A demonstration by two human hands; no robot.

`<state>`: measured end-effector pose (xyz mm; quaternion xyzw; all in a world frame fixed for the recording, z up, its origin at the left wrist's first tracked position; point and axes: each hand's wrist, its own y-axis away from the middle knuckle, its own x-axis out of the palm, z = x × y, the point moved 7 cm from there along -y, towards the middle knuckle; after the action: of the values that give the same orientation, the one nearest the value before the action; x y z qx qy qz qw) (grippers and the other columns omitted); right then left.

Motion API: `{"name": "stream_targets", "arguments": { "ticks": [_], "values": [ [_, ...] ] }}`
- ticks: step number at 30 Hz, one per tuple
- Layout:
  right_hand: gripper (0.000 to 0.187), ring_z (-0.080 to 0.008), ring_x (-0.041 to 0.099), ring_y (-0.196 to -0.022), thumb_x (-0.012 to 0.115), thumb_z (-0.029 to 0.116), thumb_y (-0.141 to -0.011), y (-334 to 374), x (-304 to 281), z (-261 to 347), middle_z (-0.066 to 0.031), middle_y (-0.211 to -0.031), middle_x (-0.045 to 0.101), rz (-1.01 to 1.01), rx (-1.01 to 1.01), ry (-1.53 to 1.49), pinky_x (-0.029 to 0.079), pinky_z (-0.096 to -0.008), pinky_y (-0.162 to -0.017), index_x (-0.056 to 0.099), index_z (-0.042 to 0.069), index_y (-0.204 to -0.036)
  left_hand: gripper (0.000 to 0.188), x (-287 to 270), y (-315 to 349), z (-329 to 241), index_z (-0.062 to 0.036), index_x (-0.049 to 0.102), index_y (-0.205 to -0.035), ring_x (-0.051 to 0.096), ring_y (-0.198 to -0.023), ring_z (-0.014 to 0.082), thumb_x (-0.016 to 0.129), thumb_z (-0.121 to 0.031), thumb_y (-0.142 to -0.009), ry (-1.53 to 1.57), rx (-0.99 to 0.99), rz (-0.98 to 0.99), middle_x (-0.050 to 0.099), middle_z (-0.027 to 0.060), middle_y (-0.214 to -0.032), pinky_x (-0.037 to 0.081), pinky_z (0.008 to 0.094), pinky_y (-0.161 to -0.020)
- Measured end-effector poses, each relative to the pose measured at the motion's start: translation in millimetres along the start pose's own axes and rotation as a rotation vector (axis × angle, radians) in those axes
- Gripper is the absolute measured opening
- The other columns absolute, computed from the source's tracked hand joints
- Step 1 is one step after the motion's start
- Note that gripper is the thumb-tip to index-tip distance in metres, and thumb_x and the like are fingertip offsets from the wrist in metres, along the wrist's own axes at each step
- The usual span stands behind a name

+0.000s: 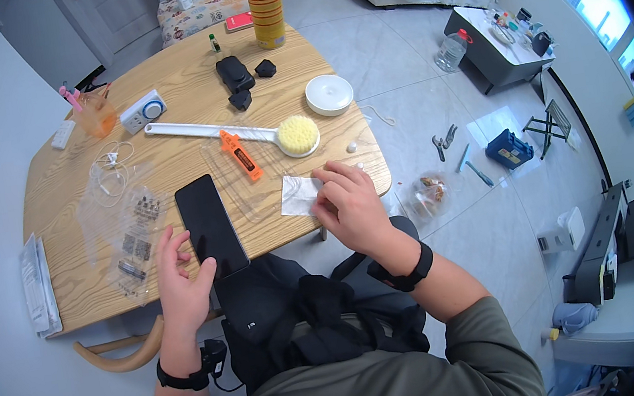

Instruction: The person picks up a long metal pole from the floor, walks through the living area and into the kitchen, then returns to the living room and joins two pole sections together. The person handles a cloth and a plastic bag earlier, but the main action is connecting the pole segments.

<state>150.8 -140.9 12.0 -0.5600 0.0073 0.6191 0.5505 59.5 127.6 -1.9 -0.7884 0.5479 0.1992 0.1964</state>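
Observation:
A black smartphone lies face up at the near edge of the wooden table. My left hand is beside its left edge, open, fingers apart and the thumb at the phone's lower left side. To the phone's right is a small creased white wipe. My right hand has its fingers curled over the wipe's right edge, pinching it; the fingertips are partly hidden. Above the wipe lies a clear plastic tray with an orange cutter-like tool across its upper part.
A long-handled brush, a round white dish, black cases and a tall yellow can stand or lie farther back. Clear plastic packets and a white timer are on the left. Pliers lie on the floor at right.

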Motion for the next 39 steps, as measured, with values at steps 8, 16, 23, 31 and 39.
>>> {"name": "stream_targets", "arguments": {
  "ticks": [8, 16, 23, 31, 39],
  "values": [
    [0.017, -0.0277, 0.056, -0.079, 0.066, 0.004, -0.072, 7.3, 5.2, -6.3, -0.0071, -0.077, 0.059, 0.126, 0.061, -0.155, 0.042, -0.0388, -0.073, 0.059, 0.007, -0.087, 0.041, -3.2, 3.8, -11.2, -0.0063, 0.056, -0.113, 0.050, -0.093, 0.0150, 0.067, -0.004, -0.074, 0.025, 0.147, -0.090, 0.047, 0.0109, -0.133, 0.041, 0.0271, -0.079],
    [0.020, -0.0266, 0.059, -0.077, 0.063, -0.001, -0.070, 23.2, -10.7, 1.1, -0.0068, -0.077, 0.059, 0.214, 0.281, -0.526, 0.046, -0.0339, -0.071, 0.061, 0.005, -0.090, 0.034, 6.5, 13.1, -32.1, -0.0010, 0.057, -0.110, 0.053, -0.103, 0.0174, 0.063, 0.000, -0.077, 0.317, 0.225, 0.059, 0.053, 0.0124, -0.126, 0.042, 0.0291, -0.087],
    [0.024, -0.0230, 0.054, -0.075, 0.069, 0.002, -0.066, 23.9, -15.6, 73.4, -0.0039, -0.076, 0.056, 0.221, -0.236, -0.558, 0.040, -0.0345, -0.070, 0.060, 0.009, -0.086, 0.062, 80.0, 52.7, -80.0, -0.0006, 0.031, -0.141, 0.040, -0.129, 0.0239, 0.061, -0.012, -0.087, 0.544, 0.139, 0.806, 0.041, 0.0156, -0.137, 0.039, 0.0340, -0.100],
    [0.033, -0.0275, 0.057, -0.083, 0.072, 0.005, -0.068, 19.7, -19.2, 70.7, -0.0091, -0.088, 0.061, 0.135, -0.127, -0.697, 0.045, -0.0357, -0.072, 0.061, 0.006, -0.099, 0.023, 42.4, 32.4, -78.6, -0.0009, 0.055, -0.114, 0.057, -0.075, 0.0212, 0.045, -0.007, -0.094, 0.131, 0.271, 0.477, 0.057, 0.0116, -0.092, 0.047, 0.0298, -0.071],
    [0.031, -0.0238, 0.059, -0.076, 0.065, 0.001, -0.070, 16.0, -19.3, 49.2, -0.0107, -0.086, 0.063, 0.146, -0.060, -0.688, 0.046, -0.0326, -0.070, 0.059, 0.002, -0.100, 0.032, -100.2, -23.8, -13.6, -0.0030, 0.057, -0.085, 0.055, -0.068, 0.0183, 0.072, -0.031, -0.080, -0.266, -0.193, -0.075, 0.056, 0.0087, -0.073, 0.043, 0.0303, -0.061]
  ]
}}
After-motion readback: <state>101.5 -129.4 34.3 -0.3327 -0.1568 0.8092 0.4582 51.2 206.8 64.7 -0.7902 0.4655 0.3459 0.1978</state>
